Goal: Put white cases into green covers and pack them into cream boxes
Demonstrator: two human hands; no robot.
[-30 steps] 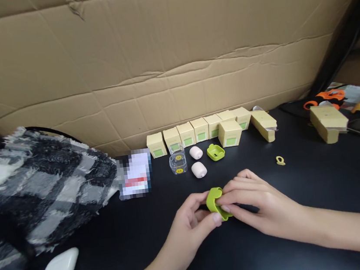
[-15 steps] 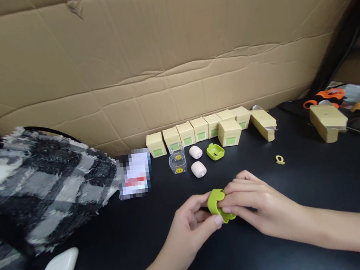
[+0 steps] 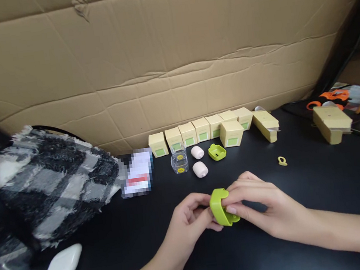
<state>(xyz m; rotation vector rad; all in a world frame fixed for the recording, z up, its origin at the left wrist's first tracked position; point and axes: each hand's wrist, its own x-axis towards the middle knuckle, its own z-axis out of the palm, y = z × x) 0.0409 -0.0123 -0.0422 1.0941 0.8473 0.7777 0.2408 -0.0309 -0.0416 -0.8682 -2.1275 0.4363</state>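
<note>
A lime-green earbud case cover [image 3: 219, 209] is tilted between my two hands, low over the black table. My left hand [image 3: 189, 223] grips it from the left, thumb in front and fingers curled behind. From the right, my right hand [image 3: 267, 203] pinches its open side, with some fingertips hidden inside. Beyond them lies a second lime-green cover part [image 3: 217, 152], hollow side up. Two pale rounded pods [image 3: 200, 169] sit to its left, beside a clear plastic case [image 3: 179, 163] with yellow round stickers.
Several cream boxes [image 3: 202, 130] line the cardboard wall [image 3: 169, 44]. Opened cream boxes [image 3: 332, 123] lie rightward, near a small yellow ring piece [image 3: 282, 161]. At left are a checked fringed bag [image 3: 64, 180], a blurred packet [image 3: 137, 173] and a white rounded case [image 3: 62, 266].
The green cover has turned a little in my hands, showing more of its outer wall. My left thumb has shifted up and back along it. The whole view has moved slightly.
</note>
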